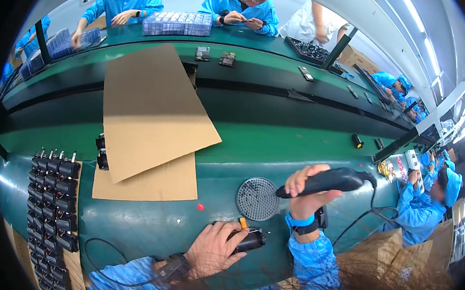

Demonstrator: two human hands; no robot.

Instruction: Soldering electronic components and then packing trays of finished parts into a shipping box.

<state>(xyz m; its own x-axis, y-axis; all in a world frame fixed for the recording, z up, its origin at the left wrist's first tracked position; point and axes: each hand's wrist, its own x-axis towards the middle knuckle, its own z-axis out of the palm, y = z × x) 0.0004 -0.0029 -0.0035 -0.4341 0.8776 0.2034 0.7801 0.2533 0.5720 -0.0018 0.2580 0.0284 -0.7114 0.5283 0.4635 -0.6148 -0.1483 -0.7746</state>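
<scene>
My right hand (310,196) is wrapped round a black corded electric screwdriver (329,183), raised above the green bench. The tool's narrow end points left, over the rim of a round grey dish (258,199) with a dotted surface. Nearer to me, my left hand (217,247) grips a black, roughly cylindrical device (250,241) lying on the bench. A small orange-yellow piece (243,223) stands at the left fingertips; whether it is attached to the device I cannot tell. The palm hides part of the device.
Rows of black devices (56,202) line the left side. Cardboard sheets (151,112) overlap beyond my left hand. A red dot-like piece (200,207) lies near them. The tool's cord (365,211) trails right. Conveyor (259,66) runs across behind; co-workers sit beyond and right (427,207).
</scene>
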